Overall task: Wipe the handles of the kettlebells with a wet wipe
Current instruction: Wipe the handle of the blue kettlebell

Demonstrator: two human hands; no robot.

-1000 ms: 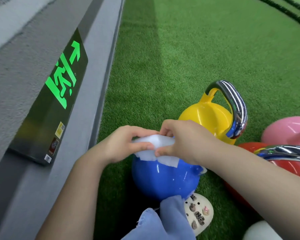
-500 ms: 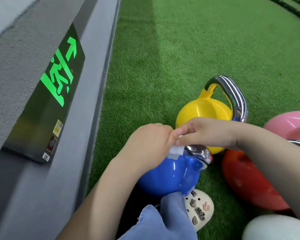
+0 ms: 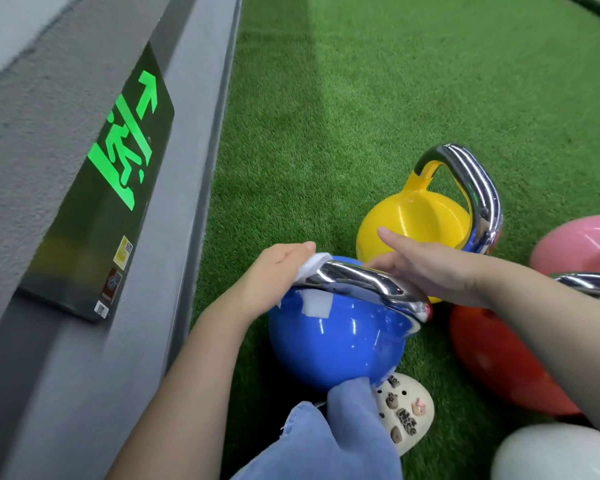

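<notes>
Green artificial turf [image 3: 413,84] covers the floor, a paler band running lengthwise through it. Along the left runs a grey textured wall [image 3: 32,140] carrying a dark exit sign [image 3: 118,188] (green running figure and arrow, lit).

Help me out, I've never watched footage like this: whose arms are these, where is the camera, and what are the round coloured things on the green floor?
No machine here: a person wears one camera on the head, looking down at their own arms. The left hand holds a white wet wipe against the shiny metal handle of a blue kettlebell. The right hand rests at the handle's other side, one finger pointing out. On the green turf stand more kettlebells: yellow, red, pink. A lit exit sign hangs on the grey wall.
</notes>
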